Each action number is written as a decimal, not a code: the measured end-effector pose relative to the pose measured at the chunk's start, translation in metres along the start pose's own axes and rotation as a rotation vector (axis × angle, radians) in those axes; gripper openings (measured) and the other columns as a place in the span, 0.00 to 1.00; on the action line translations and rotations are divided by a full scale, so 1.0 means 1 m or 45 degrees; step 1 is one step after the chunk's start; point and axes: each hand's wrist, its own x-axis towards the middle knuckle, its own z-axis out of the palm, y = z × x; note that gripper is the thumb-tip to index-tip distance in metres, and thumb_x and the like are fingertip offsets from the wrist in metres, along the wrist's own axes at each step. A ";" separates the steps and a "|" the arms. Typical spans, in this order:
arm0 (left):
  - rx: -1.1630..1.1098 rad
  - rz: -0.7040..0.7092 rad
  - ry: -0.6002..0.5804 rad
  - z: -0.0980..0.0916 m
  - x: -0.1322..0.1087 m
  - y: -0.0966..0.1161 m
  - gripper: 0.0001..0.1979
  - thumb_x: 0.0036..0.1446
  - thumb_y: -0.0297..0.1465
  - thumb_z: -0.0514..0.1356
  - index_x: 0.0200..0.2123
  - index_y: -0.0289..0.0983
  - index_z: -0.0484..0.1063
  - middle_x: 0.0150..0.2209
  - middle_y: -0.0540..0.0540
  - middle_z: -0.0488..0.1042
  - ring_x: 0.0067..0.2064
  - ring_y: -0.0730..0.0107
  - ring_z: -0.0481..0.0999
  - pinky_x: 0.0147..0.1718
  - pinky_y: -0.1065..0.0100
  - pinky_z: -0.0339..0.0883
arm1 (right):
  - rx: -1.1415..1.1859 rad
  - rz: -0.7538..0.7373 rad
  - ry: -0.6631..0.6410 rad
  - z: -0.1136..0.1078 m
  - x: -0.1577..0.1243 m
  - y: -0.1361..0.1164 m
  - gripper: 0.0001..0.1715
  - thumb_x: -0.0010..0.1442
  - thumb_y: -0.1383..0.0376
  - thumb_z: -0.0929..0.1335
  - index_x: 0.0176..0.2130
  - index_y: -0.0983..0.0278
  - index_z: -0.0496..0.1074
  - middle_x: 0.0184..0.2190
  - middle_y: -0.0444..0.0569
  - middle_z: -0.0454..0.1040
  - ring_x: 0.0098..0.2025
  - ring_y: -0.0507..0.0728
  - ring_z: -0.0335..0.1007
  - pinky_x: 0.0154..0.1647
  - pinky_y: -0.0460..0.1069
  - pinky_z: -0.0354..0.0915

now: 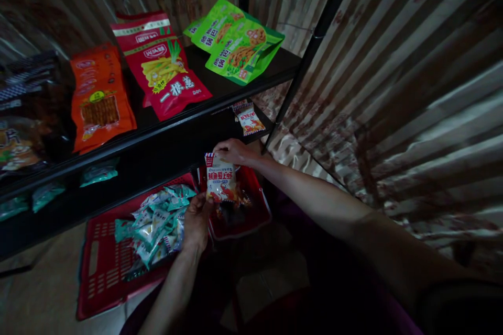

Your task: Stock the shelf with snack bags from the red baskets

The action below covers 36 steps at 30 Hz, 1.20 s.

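Note:
Between both hands hangs a small white and red snack packet (220,177), held upright over the smaller red basket (257,220). My right hand (232,152) pinches its top edge. My left hand (196,217) grips its lower left corner with thumb and fingertips. Beneath the packet, a few dark shiny packets show dimly in that basket. To the left, a larger red basket (104,261) holds a pile of teal and white snack packets (155,225), partly behind my left hand. A similar white and red packet (250,120) lies at the right end of the lower shelf.
On the black upper shelf (188,99) lie green bags (239,47), red bags (165,70), an orange bag (100,104) and dark bags (27,110). Teal packets (98,171) sit on the lower shelf. A black post (302,68) and a pleated curtain (393,89) stand at the right.

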 end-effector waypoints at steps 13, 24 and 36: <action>-0.279 -0.034 0.261 0.007 0.019 0.015 0.11 0.38 0.22 0.66 0.27 0.37 0.69 0.27 0.52 0.76 0.31 0.72 0.77 0.37 0.70 0.69 | 0.884 0.588 -0.146 0.027 -0.026 0.004 0.27 0.47 0.49 0.73 0.42 0.62 0.70 0.39 0.50 0.75 0.38 0.56 0.73 0.38 0.52 0.70; -0.175 0.179 0.137 0.028 0.037 -0.004 0.15 0.37 0.29 0.68 0.32 0.35 0.71 0.32 0.48 0.77 0.33 0.73 0.75 0.37 0.69 0.67 | 1.480 0.728 -0.159 0.056 -0.040 0.004 0.16 0.44 0.68 0.75 0.34 0.65 0.70 0.30 0.45 0.76 0.30 0.51 0.74 0.33 0.48 0.72; -0.311 0.107 0.219 0.029 0.037 0.000 0.09 0.43 0.30 0.65 0.27 0.36 0.66 0.28 0.52 0.74 0.29 0.76 0.74 0.33 0.72 0.67 | 1.358 0.693 0.043 0.060 -0.041 -0.005 0.19 0.41 0.76 0.72 0.34 0.64 0.67 0.26 0.42 0.76 0.27 0.53 0.73 0.27 0.46 0.70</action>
